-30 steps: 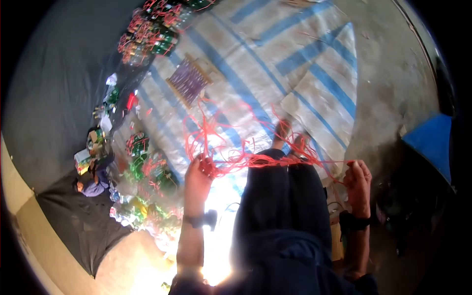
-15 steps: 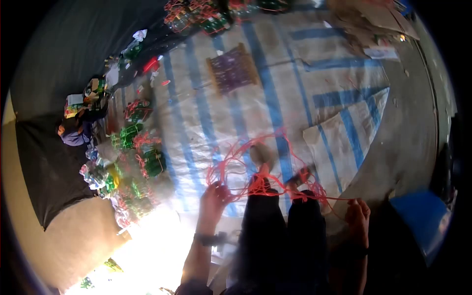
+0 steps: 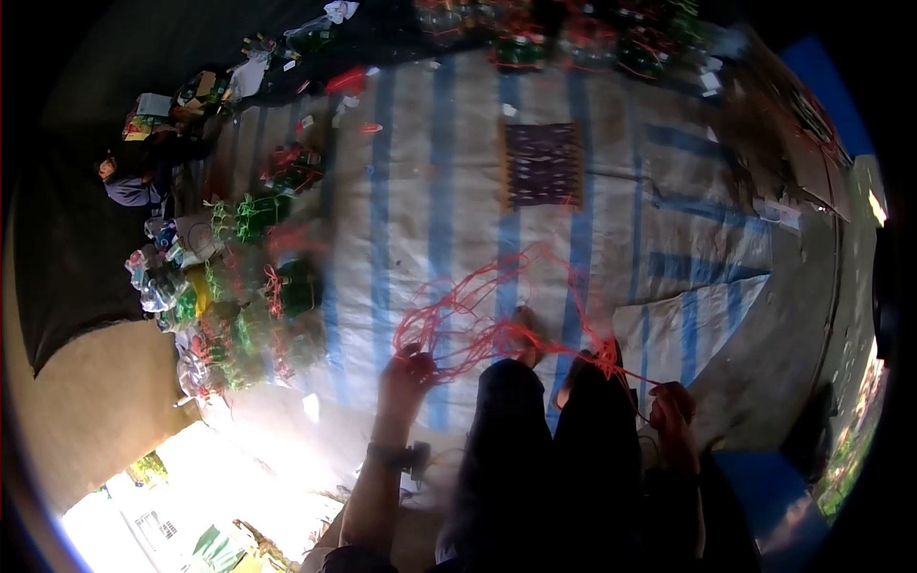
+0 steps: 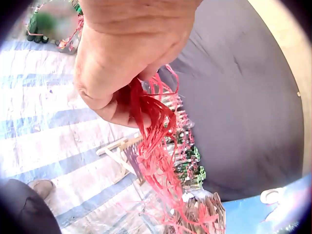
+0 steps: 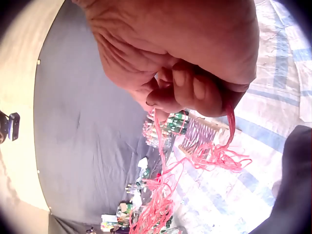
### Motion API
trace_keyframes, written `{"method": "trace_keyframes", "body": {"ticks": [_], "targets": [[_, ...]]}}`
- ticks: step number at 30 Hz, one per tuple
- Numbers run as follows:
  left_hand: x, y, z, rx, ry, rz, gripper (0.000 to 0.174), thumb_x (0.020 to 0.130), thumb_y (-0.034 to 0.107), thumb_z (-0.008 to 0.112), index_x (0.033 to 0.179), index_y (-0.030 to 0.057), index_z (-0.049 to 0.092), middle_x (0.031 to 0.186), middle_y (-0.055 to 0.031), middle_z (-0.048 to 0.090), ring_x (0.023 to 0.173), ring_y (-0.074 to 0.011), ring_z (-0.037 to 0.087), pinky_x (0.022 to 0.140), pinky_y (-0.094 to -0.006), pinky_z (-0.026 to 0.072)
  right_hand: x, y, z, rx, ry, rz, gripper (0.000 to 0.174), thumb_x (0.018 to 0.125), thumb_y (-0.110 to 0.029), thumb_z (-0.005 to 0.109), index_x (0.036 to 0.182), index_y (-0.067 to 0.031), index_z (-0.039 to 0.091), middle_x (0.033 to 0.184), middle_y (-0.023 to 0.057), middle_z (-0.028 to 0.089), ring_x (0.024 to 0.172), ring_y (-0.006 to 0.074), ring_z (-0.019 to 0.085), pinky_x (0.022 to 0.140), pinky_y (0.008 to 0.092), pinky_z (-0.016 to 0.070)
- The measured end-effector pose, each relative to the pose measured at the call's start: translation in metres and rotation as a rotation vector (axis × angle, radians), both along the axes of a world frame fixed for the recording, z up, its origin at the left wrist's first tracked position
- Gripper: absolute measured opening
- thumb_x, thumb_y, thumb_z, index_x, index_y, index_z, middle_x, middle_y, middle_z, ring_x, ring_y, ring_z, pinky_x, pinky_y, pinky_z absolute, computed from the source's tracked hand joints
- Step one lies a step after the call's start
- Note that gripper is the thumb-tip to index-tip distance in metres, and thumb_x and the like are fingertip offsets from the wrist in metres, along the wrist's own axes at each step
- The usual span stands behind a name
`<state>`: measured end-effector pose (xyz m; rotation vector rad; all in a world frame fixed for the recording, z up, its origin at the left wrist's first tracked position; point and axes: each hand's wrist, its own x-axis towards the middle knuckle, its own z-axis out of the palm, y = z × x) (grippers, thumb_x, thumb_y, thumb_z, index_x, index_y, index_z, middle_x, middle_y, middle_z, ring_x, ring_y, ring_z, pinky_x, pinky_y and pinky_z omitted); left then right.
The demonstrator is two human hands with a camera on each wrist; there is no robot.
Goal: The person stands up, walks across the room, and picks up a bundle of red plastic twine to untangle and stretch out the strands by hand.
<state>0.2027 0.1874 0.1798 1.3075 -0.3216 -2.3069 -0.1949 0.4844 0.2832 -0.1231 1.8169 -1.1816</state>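
A tangle of red plastic string (image 3: 487, 339) stretches across in front of my knees, between my two hands. My left hand (image 3: 405, 382) grips a bunch of its loops, and in the left wrist view the flat red strands (image 4: 158, 141) hang down from the curled fingers. On the other side, my right hand (image 3: 674, 411) holds a strand pulled taut from the tangle. Its fingers (image 5: 200, 92) are curled tightly round the string in the right wrist view, with one length leaving at the fingertips and another at the far side of the fist.
A low stool with a purple woven seat (image 3: 543, 165) stands on the blue-striped sheet (image 3: 411, 229). Bundles of green bottles tied with string (image 3: 291, 286) line the left side, and more bottles (image 3: 521, 48) stand at the back. A blue object (image 3: 774, 501) is at the lower right.
The head view has turned, so the stool and bottles sit further right and the doorway shows at lower left. Both hands keep their hold; the red loops hang more spread out.
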Motion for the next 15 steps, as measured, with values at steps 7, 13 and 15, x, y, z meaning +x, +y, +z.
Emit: {"method": "trace_keyframes", "body": {"ticks": [7,13,15], "targets": [[0.008,-0.065,-0.002,-0.665,-0.521,-0.383,0.057,0.091,-0.004,0.069,0.144,0.0025,0.048,0.115,-0.0100,0.069,0.109,-0.0181,0.066,0.091,-0.0310,0.0554,-0.034,-0.092,-0.005,-0.015,-0.044,0.102,0.019,0.101,-0.013,0.059,0.091,0.0014,0.067,0.064,-0.0010,0.046,0.054,0.0060,0.037,0.052,0.0294,0.0276],[-0.003,-0.099,0.009,-0.622,-0.625,-0.203,0.058,0.088,-0.008,0.067,0.143,0.0011,0.051,0.112,-0.0079,0.066,0.099,-0.0142,0.062,0.087,-0.0279,0.0534,-0.081,-0.177,0.004,-0.141,-0.037,0.240,0.019,0.103,-0.018,0.062,0.094,-0.0021,0.070,0.062,-0.0045,0.044,0.056,0.0033,0.036,0.053,0.0269,0.0283],[-0.001,-0.108,0.006,-0.689,-0.735,-0.304,0.057,0.089,-0.008,0.065,0.144,0.0001,0.050,0.118,-0.0090,0.064,0.106,-0.0148,0.062,0.090,-0.0281,0.0519,-0.096,-0.205,0.007,-0.128,-0.012,0.293,0.019,0.103,-0.018,0.062,0.095,-0.0023,0.070,0.062,-0.0045,0.044,0.056,0.0033,0.036,0.053,0.0266,0.0287]]}}
